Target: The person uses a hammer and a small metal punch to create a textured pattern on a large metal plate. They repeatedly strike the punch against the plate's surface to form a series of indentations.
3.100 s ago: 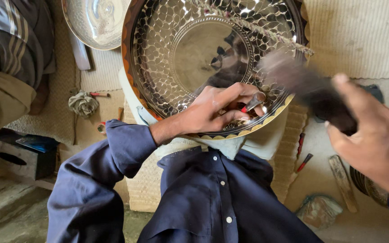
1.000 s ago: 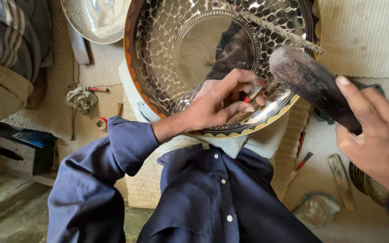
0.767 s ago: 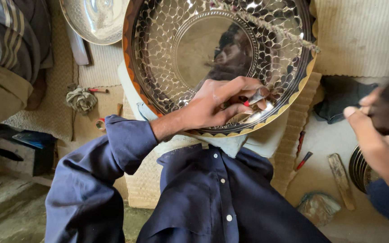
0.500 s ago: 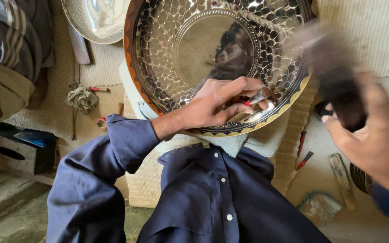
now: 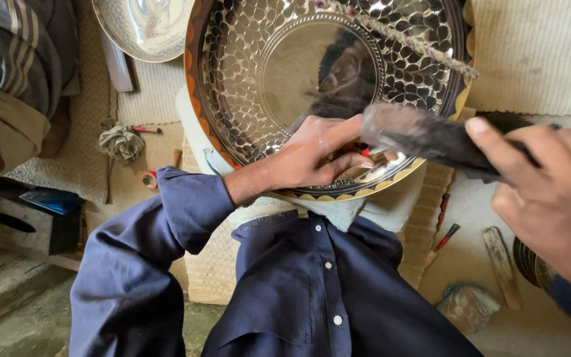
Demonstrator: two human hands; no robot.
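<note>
A large shiny metal tray (image 5: 246, 73) with a scale-like hammered pattern and a scalloped orange rim leans toward me. My left hand (image 5: 315, 155) rests on its lower rim, pinching a small red-marked punch (image 5: 368, 154) against the metal. My right hand (image 5: 550, 198) grips a dark, blurred mallet (image 5: 424, 135), whose head is down at the punch beside my left fingers. A rough cord (image 5: 404, 39) hangs across the tray's upper right. My dark blue shirt (image 5: 299, 291) fills the bottom of the view.
A second plain metal dish (image 5: 143, 26) lies at the top left. A knotted rag (image 5: 120, 142), small red-handled tools (image 5: 444, 235), a wooden stick (image 5: 500, 264) and a stone (image 5: 467, 307) sit on woven mats. Another person's clothed leg (image 5: 14, 73) is at the left.
My right hand has swung the mallet up and away, then back down onto the punch. My left hand and the tray have stayed in place.
</note>
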